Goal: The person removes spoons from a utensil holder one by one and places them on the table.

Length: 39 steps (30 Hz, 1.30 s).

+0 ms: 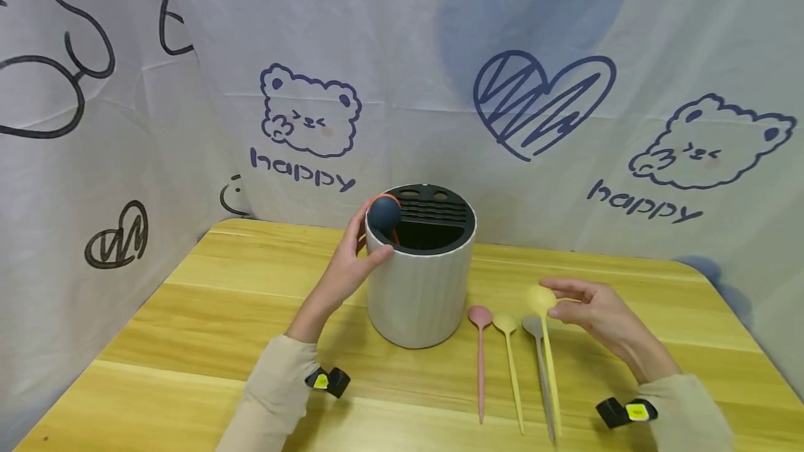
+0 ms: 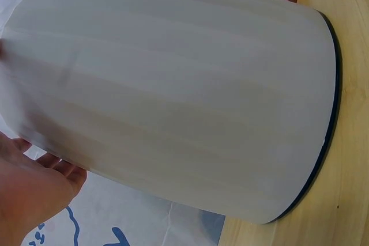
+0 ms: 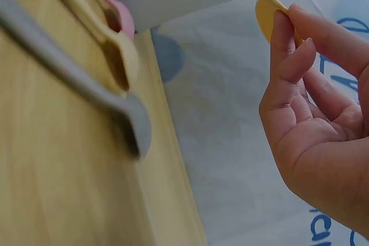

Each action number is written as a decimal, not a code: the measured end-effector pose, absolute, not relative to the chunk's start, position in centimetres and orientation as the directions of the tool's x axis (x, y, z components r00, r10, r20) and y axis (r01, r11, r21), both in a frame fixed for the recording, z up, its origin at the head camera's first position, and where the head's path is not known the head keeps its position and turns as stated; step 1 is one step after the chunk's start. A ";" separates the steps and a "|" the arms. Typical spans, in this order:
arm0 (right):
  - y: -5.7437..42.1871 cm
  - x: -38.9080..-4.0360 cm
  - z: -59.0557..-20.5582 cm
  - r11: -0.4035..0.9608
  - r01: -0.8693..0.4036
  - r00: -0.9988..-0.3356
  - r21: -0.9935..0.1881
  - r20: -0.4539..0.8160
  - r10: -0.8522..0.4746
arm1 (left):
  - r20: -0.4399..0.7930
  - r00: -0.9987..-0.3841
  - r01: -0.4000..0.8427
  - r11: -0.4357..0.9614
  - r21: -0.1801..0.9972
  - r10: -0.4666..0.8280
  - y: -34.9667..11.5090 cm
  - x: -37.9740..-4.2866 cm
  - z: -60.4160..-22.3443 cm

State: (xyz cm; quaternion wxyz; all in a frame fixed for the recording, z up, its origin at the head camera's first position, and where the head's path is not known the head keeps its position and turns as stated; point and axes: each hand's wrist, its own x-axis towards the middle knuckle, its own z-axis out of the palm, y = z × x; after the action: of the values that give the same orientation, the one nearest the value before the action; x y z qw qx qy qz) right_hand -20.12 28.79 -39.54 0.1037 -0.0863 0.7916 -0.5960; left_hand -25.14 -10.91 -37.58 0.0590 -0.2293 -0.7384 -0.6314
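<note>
My left hand grips the upper left side of a white utensil holder, thumb at the front of the rim, fingers round the side. Its black slotted lid has a wide opening, where a round dark blue head with an orange edge sticks up. My right hand pinches a yellow spoon at its bowl end, lifted off the table with the handle hanging down. Beside it on the table lie a grey spoon, a second, pale yellow spoon and a pink spoon, bowls pointing away from me.
The wooden table has rounded far corners. White cloth printed with bears, hearts and writing hangs behind it and along the left. The spoons lie to the right of the holder, handles toward the near edge.
</note>
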 end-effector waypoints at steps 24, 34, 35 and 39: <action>33.0 -20.3 -42.3 0.413 0.105 -0.969 -0.904 -0.186 -0.161 | 0.372 -0.890 0.409 0.101 0.907 0.264 -10.9 -25.2 -37.8; 33.5 -20.6 -43.4 0.331 0.144 -0.960 -0.933 -0.213 -0.182 | 0.371 -0.890 0.409 0.103 0.907 0.265 -10.9 -25.2 -37.7; 33.5 -20.6 -43.5 0.327 0.149 -0.959 -0.933 -0.218 -0.183 | 0.371 -0.890 0.409 0.102 0.907 0.265 -10.9 -25.2 -37.7; 33.5 -20.7 -43.7 0.312 0.164 -0.954 -0.936 -0.232 -0.192 | 0.373 -0.889 0.409 0.094 0.908 0.265 -10.8 -25.2 -37.7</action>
State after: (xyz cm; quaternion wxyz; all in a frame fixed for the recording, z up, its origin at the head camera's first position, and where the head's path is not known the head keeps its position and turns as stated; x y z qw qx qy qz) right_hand -20.68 33.47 -43.72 0.1522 -0.0088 0.7955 -0.5864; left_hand -25.23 -10.85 -37.67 0.0568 -0.2285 -0.7374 -0.6331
